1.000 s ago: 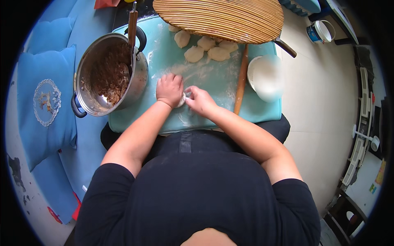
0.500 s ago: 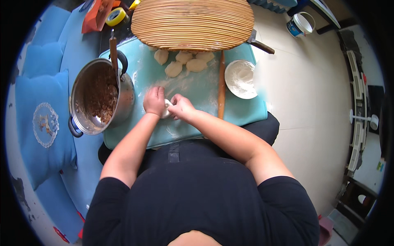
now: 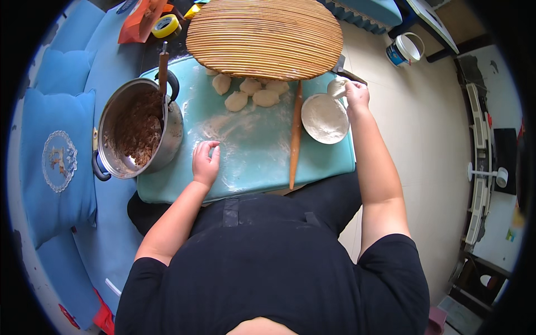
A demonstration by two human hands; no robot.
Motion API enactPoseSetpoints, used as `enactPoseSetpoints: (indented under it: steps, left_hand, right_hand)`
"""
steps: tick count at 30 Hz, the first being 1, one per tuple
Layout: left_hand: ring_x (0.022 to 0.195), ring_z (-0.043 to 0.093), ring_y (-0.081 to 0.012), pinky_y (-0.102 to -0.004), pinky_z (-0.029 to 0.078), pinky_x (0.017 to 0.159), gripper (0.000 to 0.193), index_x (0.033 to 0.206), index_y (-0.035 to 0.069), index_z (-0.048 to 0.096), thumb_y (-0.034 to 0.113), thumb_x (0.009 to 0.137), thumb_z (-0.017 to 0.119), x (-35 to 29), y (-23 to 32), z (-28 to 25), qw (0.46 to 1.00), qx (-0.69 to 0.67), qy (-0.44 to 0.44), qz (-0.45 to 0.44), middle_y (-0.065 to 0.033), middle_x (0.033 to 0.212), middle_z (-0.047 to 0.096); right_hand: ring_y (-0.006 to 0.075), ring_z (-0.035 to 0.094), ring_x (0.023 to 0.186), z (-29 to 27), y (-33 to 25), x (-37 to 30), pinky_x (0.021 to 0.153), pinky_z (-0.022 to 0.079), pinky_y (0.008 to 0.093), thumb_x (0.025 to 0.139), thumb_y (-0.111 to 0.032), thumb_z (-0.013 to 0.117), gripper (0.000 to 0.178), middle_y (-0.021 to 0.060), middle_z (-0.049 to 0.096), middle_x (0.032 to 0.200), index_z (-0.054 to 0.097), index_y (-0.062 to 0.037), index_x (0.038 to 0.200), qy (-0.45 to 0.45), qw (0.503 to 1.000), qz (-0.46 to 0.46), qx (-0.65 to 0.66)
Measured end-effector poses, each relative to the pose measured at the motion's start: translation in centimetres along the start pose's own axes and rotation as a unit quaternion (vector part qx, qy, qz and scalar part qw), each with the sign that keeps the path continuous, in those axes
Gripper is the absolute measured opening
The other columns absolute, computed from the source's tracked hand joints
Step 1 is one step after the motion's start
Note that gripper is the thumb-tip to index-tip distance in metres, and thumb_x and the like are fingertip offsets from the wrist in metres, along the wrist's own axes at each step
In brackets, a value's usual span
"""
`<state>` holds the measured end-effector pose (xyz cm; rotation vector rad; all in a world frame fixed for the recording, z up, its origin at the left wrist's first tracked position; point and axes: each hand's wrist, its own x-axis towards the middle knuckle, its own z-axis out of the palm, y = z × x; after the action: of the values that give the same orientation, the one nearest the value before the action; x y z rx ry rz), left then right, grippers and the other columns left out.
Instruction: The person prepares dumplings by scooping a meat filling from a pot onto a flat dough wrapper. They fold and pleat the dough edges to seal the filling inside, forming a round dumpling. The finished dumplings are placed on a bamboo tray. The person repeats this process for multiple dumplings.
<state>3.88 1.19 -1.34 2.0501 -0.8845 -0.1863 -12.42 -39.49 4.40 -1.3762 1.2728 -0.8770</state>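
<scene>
My right hand [image 3: 358, 95] pinches a pale, round piece of dough [image 3: 338, 87] by its edge, over the far rim of a white bowl of flour [image 3: 325, 127]. My left hand [image 3: 206, 163] hovers at the near part of the turquoise board [image 3: 254, 162], fingers loosely curled, thumb apart, nothing in them. Several flattened dough pieces [image 3: 236, 101] lie at the board's far side, some partly under the slatted tray's edge. A wooden rolling pin [image 3: 295, 137] rests between them and the bowl.
Left of the board stands a steel pot [image 3: 174, 134] with brown filling and a wooden-handled utensil [image 3: 163, 72]. A round slatted tray [image 3: 265, 39] covers the far edge, a knife handle [image 3: 353, 77] beside it. Yellow tape [image 3: 166, 25] and a white bucket [image 3: 406, 50] are farther off.
My right hand has moved from the board's middle to the far right, carrying the dough to the flour bowl. My left hand has let go and shifted slightly nearer to me.
</scene>
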Motion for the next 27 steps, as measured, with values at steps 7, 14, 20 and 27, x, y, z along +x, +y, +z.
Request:
enactPoseSetpoints:
  steps: [7,14,20,27]
  left_hand:
    - [0.126,0.031,-0.0334,-0.042,0.025,0.104,0.051,0.127,0.006,0.041,0.024,0.082,0.057,-1.6,-2.8,-2.8,0.961,0.253,-0.053,0.1,-0.0146,0.136,0.036]
    - [0.139,0.001,-0.03,-0.0431,0.001,0.112,0.078,0.14,-0.006,0.015,0.047,0.088,0.039,-0.6,-2.2,0.0,0.889,0.415,-0.125,-0.147,-0.0198,0.149,0.001]
    - [0.134,0.022,-0.0333,-0.0446,0.015,0.109,0.063,0.137,-0.001,0.027,0.035,0.089,0.046,3.9,1.5,4.0,0.958,0.151,-0.231,0.072,-0.0209,0.141,0.028]
    - [0.106,0.053,-0.0215,-0.0323,0.041,0.091,0.039,0.124,0.0,0.043,0.025,0.094,0.045,2.6,0.3,3.0,0.968,-0.218,-0.049,-0.112,-0.0122,0.114,0.056]
  right_hand:
    - [0.0231,0.062,0.079,3.4,4.0,4.7,0.073,0.046,0.0366,0.081,-0.023,0.057,0.024,0.0083,0.065,0.086,0.064,-0.0041,0.094,-0.144,0.961,0.023,-0.233]
    - [0.031,0.06,0.092,6.3,-3.9,-8.5,0.084,0.045,0.0423,0.08,-0.033,0.055,0.029,0.0133,0.064,0.095,0.064,-0.0094,0.093,-0.212,0.765,-0.205,-0.572]
    - [0.0327,0.055,0.1,12.7,0.8,-12.5,0.085,0.046,0.0414,0.08,-0.024,0.057,0.038,0.0126,0.05,0.117,0.05,-0.0097,0.114,-0.262,0.749,-0.327,-0.514]
    - [0.0331,0.06,0.087,14.1,1.4,-17.0,0.074,0.049,0.0417,0.068,-0.023,0.065,0.037,0.0172,0.061,0.092,0.055,-0.0068,0.101,-0.348,0.805,-0.239,-0.417]
